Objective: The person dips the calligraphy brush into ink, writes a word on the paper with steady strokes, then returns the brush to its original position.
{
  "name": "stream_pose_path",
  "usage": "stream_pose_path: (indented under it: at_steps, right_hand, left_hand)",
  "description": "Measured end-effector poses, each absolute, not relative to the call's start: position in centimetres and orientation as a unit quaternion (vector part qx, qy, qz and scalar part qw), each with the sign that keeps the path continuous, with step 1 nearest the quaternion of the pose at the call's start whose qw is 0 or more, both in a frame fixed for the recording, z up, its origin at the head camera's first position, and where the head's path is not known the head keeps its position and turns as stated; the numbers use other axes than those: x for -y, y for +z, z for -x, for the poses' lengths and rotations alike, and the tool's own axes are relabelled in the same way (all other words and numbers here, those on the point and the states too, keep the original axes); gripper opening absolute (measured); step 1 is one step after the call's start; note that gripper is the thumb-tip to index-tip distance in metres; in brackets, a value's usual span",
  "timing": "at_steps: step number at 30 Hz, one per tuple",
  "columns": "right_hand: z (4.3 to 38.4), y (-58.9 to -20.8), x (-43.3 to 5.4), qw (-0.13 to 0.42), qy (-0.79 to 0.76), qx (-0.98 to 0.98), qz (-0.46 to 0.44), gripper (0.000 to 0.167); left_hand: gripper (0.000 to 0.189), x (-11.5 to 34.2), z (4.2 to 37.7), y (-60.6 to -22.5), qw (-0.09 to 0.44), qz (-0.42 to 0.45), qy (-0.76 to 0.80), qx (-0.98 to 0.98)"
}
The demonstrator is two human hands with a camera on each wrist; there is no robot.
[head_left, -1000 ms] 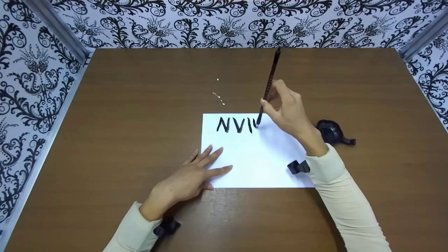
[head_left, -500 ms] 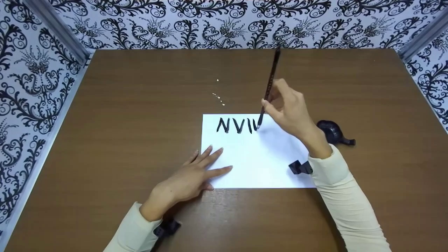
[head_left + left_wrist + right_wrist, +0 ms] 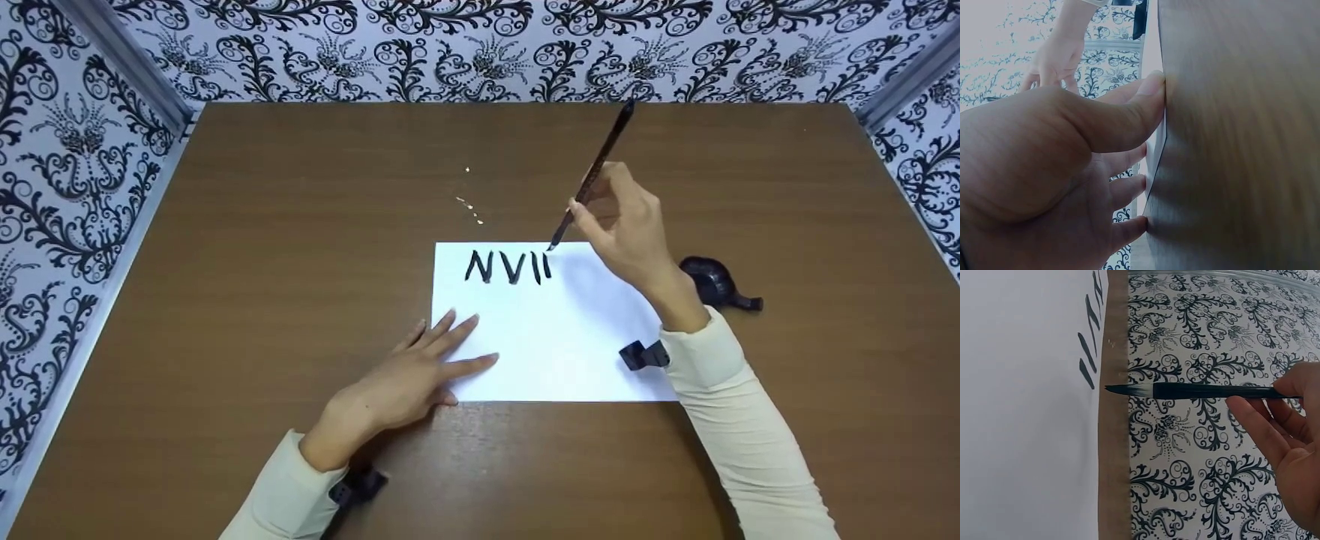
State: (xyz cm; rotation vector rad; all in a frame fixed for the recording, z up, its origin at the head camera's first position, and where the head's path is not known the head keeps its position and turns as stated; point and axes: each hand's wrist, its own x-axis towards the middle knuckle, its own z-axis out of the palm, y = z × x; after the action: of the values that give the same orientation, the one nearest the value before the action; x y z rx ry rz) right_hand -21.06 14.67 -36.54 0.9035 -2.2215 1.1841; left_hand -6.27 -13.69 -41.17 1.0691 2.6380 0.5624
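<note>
– Where is the brush [image 3: 602, 154] held?
– It is pinched, tilted, between the right hand's [image 3: 631, 229] thumb and fingers; its tip is placed near the top edge of the paper [image 3: 562, 337], by the last stroke [image 3: 547, 266]. Whether contact is made cannot be told.
– And the left hand [image 3: 397, 386]?
– Its fingers are spread and laid on the paper's lower left part; nothing is grasped.
– The black pot [image 3: 712, 281]?
– It is seen on the table [image 3: 810, 375], beside the right wrist.
</note>
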Motion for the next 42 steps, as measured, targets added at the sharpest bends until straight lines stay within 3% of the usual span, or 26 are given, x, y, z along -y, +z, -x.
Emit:
stream_pose_path:
  at_steps: [16,42]
  right_hand:
    - [21.50,-37.44,-14.80,0.254,0.405,0.806,-0.349,0.023]
    - [21.21,-36.63,-15.27,0.203,0.354,0.834,-0.372,0.028]
  left_hand:
    - [0.061,13.64,6.40,-41.14,0.135,-0.361,0.185,-0.904]
    - [0.061,13.76,6.32,-41.23,0.125,-0.365,0.192,-0.902]
